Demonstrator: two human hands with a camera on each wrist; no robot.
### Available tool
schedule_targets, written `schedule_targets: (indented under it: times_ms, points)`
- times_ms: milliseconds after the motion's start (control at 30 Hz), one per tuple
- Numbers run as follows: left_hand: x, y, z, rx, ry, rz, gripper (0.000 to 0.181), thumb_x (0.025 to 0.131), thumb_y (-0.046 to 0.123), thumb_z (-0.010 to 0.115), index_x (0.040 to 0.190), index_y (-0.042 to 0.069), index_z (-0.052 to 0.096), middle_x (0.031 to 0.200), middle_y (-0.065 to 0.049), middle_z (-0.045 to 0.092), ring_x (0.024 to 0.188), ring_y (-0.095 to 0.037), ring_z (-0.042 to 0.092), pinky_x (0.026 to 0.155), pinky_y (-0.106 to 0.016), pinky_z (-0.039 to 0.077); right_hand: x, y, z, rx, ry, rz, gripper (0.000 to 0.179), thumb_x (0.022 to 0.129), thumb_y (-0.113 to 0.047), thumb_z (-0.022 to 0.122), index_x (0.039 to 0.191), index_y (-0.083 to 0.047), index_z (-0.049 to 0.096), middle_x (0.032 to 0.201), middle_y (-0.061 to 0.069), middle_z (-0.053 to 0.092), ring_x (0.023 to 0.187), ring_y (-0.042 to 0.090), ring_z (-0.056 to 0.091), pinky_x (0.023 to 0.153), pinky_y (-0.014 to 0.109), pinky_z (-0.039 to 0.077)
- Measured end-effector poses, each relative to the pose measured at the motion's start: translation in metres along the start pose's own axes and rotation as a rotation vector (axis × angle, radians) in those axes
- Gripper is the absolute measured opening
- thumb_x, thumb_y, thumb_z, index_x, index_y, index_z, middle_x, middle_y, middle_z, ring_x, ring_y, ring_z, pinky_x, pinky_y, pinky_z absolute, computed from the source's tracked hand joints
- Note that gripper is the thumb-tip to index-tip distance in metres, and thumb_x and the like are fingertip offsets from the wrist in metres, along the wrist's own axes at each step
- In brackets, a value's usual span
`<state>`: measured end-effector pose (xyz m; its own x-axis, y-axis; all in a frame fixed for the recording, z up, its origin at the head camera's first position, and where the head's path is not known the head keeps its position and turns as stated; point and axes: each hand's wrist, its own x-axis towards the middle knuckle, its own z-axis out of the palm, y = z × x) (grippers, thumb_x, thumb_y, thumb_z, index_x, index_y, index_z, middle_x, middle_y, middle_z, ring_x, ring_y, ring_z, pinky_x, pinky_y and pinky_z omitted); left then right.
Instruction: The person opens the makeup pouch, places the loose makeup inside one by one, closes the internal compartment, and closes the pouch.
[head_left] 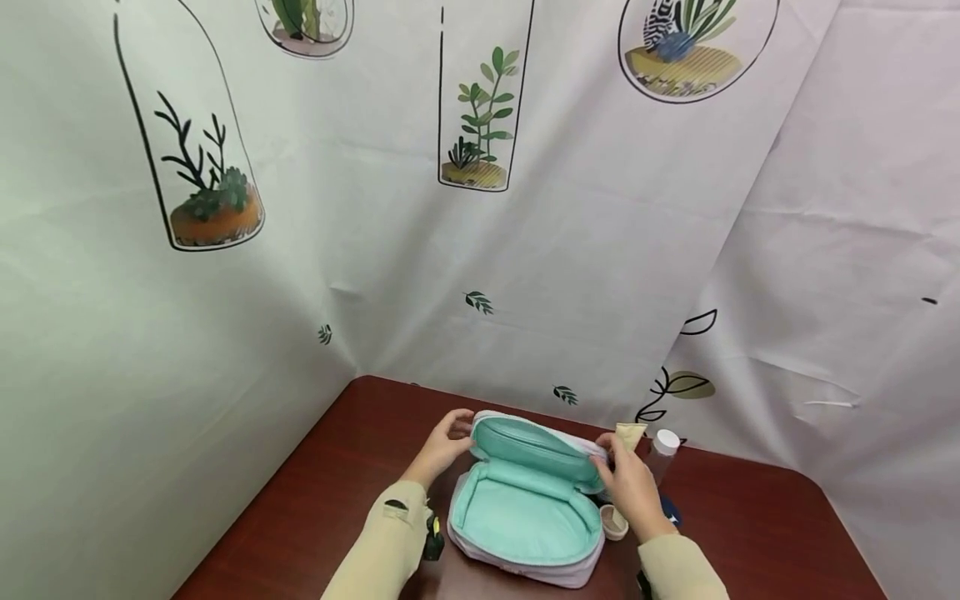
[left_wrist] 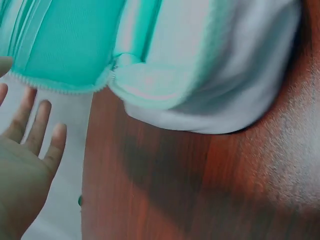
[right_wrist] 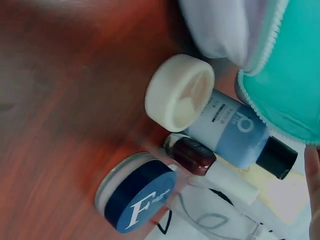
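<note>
A cosmetic bag (head_left: 525,525), pale lilac outside and mint green inside, stands unzipped on the table with its lid (head_left: 525,446) raised. No contents show inside it. My left hand (head_left: 442,450) is at the lid's left end; in the left wrist view its fingers (left_wrist: 37,130) are spread and fairly straight beside the zipper edge. At the lid's right corner, my right hand (head_left: 633,487) holds the edge between thumb and fingers. Only a sliver of that hand (right_wrist: 313,190) appears in the right wrist view, against the lid's rim.
Right of the bag are a round cream-coloured container (right_wrist: 175,95), a blue bottle (right_wrist: 232,130) with black cap, a dark red nail polish bottle (right_wrist: 195,155) and a navy-lidded jar (right_wrist: 137,197). Behind stand a cream tube (head_left: 630,434) and a white-capped clear bottle (head_left: 664,446). A patterned curtain (head_left: 570,275) backs the table.
</note>
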<state>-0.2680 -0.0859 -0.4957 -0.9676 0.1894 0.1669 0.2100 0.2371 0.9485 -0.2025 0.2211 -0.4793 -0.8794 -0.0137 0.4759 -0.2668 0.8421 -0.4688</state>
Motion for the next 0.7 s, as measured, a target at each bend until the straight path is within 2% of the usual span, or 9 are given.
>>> schedule_targets:
  times_ms: [133,233,333,433,533,600,700]
  points:
    - [0.005,0.004,0.009,0.144,0.030,-0.004,0.041,0.085,0.009,0.065,0.123,0.002,0.052,0.110,-0.016,0.053,0.102,-0.033,0.050,0.084,-0.048,0.042,0.006,0.002,0.006,-0.038,0.025,-0.010,0.014,0.085,-0.010,0.067,0.097,-0.009,0.059,0.095,0.005,0.057,0.080,0.020,0.058,0.068,0.040,0.047]
    - [0.007,0.007,0.017,0.204,0.069,-0.062,0.035,0.089,0.016,0.063,0.120,0.004,0.052,0.111,-0.015,0.054,0.103,-0.030,0.052,0.084,-0.046,0.043,0.008,0.004,0.008,-0.072,0.014,-0.034,0.013,0.085,-0.010,0.066,0.098,-0.009,0.063,0.102,0.006,0.061,0.095,0.026,0.058,0.078,0.044,0.043]
    - [0.008,0.010,0.022,0.248,0.096,-0.097,0.033,0.092,0.019,0.058,0.122,0.007,0.050,0.104,-0.012,0.056,0.091,-0.026,0.055,0.074,-0.042,0.046,0.008,0.009,0.005,-0.072,0.038,-0.060,0.017,0.084,-0.008,0.066,0.102,-0.008,0.066,0.105,0.009,0.064,0.104,0.031,0.054,0.081,0.048,0.037]
    - [0.009,0.012,0.023,0.286,0.119,-0.082,0.031,0.094,0.018,0.055,0.123,0.009,0.051,0.098,-0.010,0.057,0.081,-0.022,0.054,0.066,-0.037,0.045,0.009,0.018,-0.004,-0.047,0.105,-0.059,0.018,0.083,-0.003,0.065,0.100,-0.005,0.067,0.103,0.011,0.064,0.100,0.033,0.054,0.079,0.051,0.038]
    - [0.010,0.013,0.023,0.268,0.132,-0.077,0.025,0.095,0.015,0.053,0.119,0.009,0.054,0.094,-0.008,0.057,0.075,-0.019,0.052,0.062,-0.035,0.044,0.007,0.030,-0.015,-0.033,0.140,-0.019,0.016,0.080,0.001,0.065,0.096,-0.003,0.067,0.099,0.014,0.063,0.096,0.035,0.055,0.079,0.052,0.040]
    - [0.010,0.013,0.022,0.240,0.137,-0.092,0.021,0.095,0.014,0.052,0.115,0.009,0.055,0.091,-0.008,0.055,0.073,-0.019,0.050,0.061,-0.033,0.042,0.003,0.039,-0.022,-0.040,0.104,0.032,0.016,0.080,-0.001,0.065,0.097,-0.001,0.066,0.104,0.019,0.061,0.100,0.038,0.053,0.081,0.054,0.040]
    - [0.011,0.012,0.023,0.211,0.147,-0.118,0.017,0.096,0.012,0.052,0.112,0.009,0.055,0.089,-0.007,0.052,0.072,-0.019,0.047,0.061,-0.032,0.040,-0.004,0.048,-0.028,-0.052,-0.020,0.132,0.022,0.083,-0.008,0.065,0.103,0.000,0.065,0.117,0.026,0.055,0.112,0.042,0.046,0.088,0.056,0.037]
